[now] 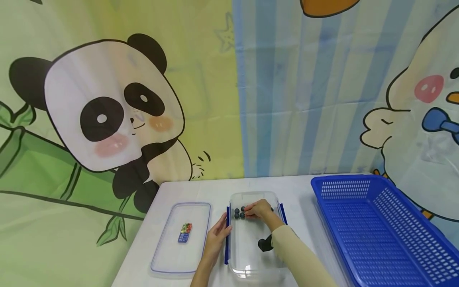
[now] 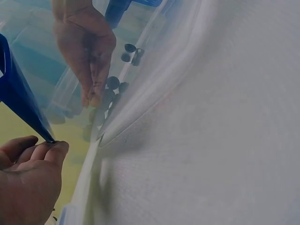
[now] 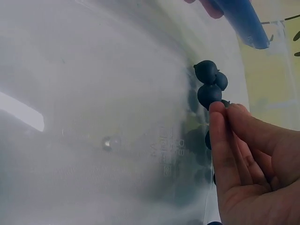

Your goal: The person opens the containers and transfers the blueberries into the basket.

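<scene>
A clear plastic container (image 1: 251, 255) with blue side latches stands on the table in front of me. Dark blueberries (image 3: 206, 71) sit clustered along its far end. Reaching into the container, my right hand (image 1: 259, 209) pinches a blueberry (image 3: 226, 102) between thumb and fingertips, and the fingers hide most of it. My left hand (image 1: 216, 239) is at the container's left side, its fingertips touching the blue latch (image 2: 28, 103). A dark rounded object (image 1: 265, 243) shows over the container, partly covered by the right sleeve.
To the left lies a clear lid (image 1: 165, 255) with a blue edge and a colourful label (image 1: 185, 232). A large blue perforated basket (image 1: 387, 231) stands at the right. Behind the white table (image 1: 301, 191) hangs a printed curtain (image 1: 208, 99).
</scene>
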### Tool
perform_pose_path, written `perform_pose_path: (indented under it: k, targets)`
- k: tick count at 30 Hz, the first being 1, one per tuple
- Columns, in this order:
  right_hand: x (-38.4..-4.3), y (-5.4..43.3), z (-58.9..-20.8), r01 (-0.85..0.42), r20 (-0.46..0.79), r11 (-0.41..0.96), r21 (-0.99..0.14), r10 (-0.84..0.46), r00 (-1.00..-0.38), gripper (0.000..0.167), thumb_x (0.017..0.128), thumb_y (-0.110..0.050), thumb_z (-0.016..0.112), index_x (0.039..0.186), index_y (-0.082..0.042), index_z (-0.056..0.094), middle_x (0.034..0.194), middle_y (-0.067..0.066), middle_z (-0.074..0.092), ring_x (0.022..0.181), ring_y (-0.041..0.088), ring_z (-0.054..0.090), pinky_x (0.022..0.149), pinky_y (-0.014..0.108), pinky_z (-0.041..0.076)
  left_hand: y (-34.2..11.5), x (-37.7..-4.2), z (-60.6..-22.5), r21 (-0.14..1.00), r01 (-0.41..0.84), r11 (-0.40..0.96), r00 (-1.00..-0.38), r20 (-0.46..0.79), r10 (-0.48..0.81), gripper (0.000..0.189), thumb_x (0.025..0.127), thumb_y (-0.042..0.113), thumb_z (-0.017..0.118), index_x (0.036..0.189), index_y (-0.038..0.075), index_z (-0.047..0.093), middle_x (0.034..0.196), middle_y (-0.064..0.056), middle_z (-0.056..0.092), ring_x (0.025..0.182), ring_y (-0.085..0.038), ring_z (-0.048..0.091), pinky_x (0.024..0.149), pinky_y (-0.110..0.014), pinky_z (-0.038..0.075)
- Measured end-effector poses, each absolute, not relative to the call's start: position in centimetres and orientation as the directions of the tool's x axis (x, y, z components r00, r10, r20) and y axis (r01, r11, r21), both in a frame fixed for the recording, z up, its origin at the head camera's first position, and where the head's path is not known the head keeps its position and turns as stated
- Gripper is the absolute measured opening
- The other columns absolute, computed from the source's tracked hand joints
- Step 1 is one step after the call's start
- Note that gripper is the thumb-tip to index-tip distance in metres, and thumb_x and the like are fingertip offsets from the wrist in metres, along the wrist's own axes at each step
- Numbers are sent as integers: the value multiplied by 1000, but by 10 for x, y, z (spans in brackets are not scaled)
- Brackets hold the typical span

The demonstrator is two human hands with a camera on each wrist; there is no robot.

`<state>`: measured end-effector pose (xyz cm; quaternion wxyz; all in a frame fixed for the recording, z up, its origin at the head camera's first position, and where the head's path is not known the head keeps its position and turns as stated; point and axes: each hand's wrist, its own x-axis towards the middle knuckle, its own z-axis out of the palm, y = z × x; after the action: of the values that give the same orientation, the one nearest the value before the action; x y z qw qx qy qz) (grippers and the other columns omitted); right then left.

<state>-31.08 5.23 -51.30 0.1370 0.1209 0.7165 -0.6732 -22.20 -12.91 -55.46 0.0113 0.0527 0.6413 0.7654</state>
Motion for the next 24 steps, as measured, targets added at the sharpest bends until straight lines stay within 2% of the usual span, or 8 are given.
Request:
perform_pose_path:
  k: [6, 13, 18, 24]
  targets:
    - [-313, 51, -515, 366, -366, 116, -923, 27, -930, 14, 65, 18, 73, 76, 9, 70, 73, 19, 67, 58, 23, 66, 57, 32, 59, -129, -221, -555, 981, 59, -187, -994, 75, 80, 58, 89, 5, 58, 140, -4, 31, 147, -15, 28, 134, -27, 27, 105, -25, 29]
    - [-312, 46, -523, 363, -355, 197, -911, 74, -932, 18, 69, 14, 72, 86, 11, 69, 73, 15, 67, 57, 18, 65, 56, 29, 58, -128, -222, -555, 980, 52, -193, -994, 69, 81, 60, 89, 7, 60, 140, -3, 31, 147, -14, 28, 133, -26, 28, 104, -23, 30]
    - [-312, 46, -529, 381, -376, 182, -906, 66, -924, 18, 70, 12, 73, 87, 9, 69, 73, 15, 68, 57, 16, 65, 58, 28, 58, -129, -222, -558, 979, 50, -197, -994, 68, 85, 60, 88, 7, 60, 140, -4, 31, 146, -15, 28, 133, -27, 27, 103, -22, 30]
    - [-313, 46, -524, 417, -419, 130, -899, 14, -908, 15, 73, 11, 71, 87, 8, 69, 80, 17, 68, 66, 21, 67, 62, 30, 59, -129, -223, -557, 977, 67, -204, -992, 86, 88, 59, 89, 5, 58, 140, -3, 31, 147, -13, 27, 134, -26, 26, 104, -23, 29]
